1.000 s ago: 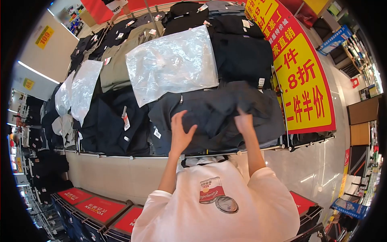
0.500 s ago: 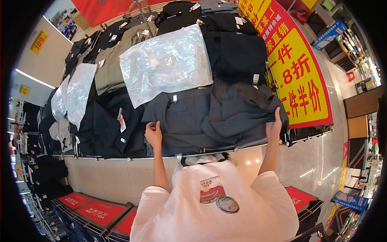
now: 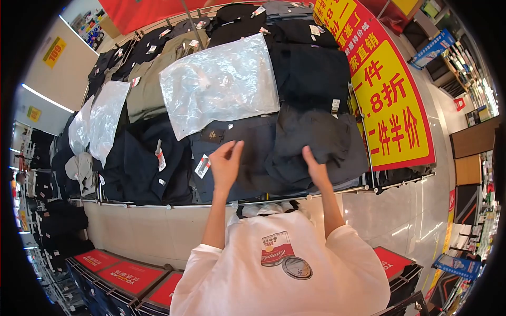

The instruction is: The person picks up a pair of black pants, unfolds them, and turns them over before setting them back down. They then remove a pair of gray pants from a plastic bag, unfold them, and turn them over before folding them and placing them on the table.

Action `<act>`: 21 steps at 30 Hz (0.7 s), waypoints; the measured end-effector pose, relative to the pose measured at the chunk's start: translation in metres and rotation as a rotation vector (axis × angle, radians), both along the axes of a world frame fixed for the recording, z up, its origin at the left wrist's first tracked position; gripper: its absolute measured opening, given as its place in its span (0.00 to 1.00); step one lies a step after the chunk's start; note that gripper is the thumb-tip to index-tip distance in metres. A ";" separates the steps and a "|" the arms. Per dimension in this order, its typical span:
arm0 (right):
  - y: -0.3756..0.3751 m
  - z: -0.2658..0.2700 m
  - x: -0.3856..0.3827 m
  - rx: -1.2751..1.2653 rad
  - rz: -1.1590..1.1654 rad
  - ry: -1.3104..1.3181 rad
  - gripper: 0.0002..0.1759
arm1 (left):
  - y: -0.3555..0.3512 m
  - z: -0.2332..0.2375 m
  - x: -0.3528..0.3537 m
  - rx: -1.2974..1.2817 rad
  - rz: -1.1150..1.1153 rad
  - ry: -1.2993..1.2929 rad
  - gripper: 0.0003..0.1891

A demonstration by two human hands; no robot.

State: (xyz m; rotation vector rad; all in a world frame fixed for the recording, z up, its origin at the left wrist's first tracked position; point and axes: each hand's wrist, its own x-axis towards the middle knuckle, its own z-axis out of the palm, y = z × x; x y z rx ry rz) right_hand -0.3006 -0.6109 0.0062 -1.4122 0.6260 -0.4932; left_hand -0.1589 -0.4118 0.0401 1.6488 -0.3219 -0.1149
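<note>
Dark grey trousers [image 3: 253,158] lie spread along the front of the display, with a folded, bunched part [image 3: 313,131] on the right. My right hand [image 3: 318,171] grips that bunched cloth, its thumb on top and its other fingers hidden by the fabric. Over the left part hovers my left hand [image 3: 225,164], fingers curved and thumb apart, with nothing visible between them. Beside it, a white and red price tag [image 3: 202,166] lies against the cloth. A dark label [image 3: 212,135] shows near the waistband.
A clear plastic bag [image 3: 219,84] lies behind the trousers, and more plastic [image 3: 108,121] is at the left. Folded black garments [image 3: 150,158] surround them. A metal rail [image 3: 263,200] edges the display. A red and yellow sign [image 3: 392,105] stands at the right.
My right hand has moved left, folding the right end of the trousers inward. My left hand has released the left edge and moved right and up. The tag and label have come into view.
</note>
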 end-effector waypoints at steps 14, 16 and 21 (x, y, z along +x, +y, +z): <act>0.038 -0.007 0.026 0.069 0.234 -0.005 0.23 | -0.019 0.018 -0.028 -0.027 -0.271 -0.319 0.30; 0.037 0.007 0.027 0.249 0.134 -0.059 0.24 | -0.013 -0.002 -0.020 0.009 -0.267 -0.264 0.45; 0.026 0.043 0.029 0.668 0.192 -0.217 0.25 | -0.013 -0.047 -0.023 0.099 -0.431 -0.047 0.58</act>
